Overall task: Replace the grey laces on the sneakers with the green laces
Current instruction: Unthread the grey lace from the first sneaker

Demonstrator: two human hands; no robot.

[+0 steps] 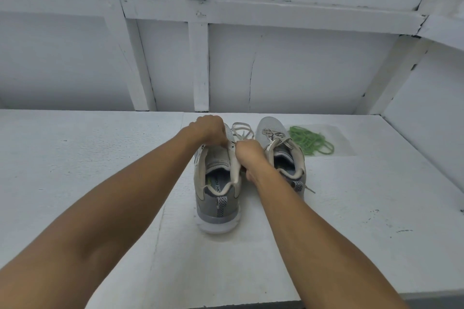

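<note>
I am unlacing the first shoe. My left grip is curled over the throat of the near sneaker, knuckles up. My right grip is closed on the eyelet edge of that same sneaker, on its right side, pulling the flap open. Whether either grip also has lace between its fingertips I cannot tell; the fingers hide it.

A slack loop of grey lace lies just beyond both grips, so I judge this shoe partly undone and the lower eyelets not yet freed. The other sneaker stands just right of my right grip and looks fully laced. The green laces lie in a loose heap farther right of it, on a clear sheet, untouched.

Next I need to draw the grey lace out row by row. That calls for one grip steadying the shoe while the other pinches the lace close to each eyelet and pulls away from the toe.

The wall rises a little beyond my left grip, so long pulls forward are cramped. The bench is open to the left of my left grip and back toward me; I would pull that way, minding the front edge under my forearms.
</note>
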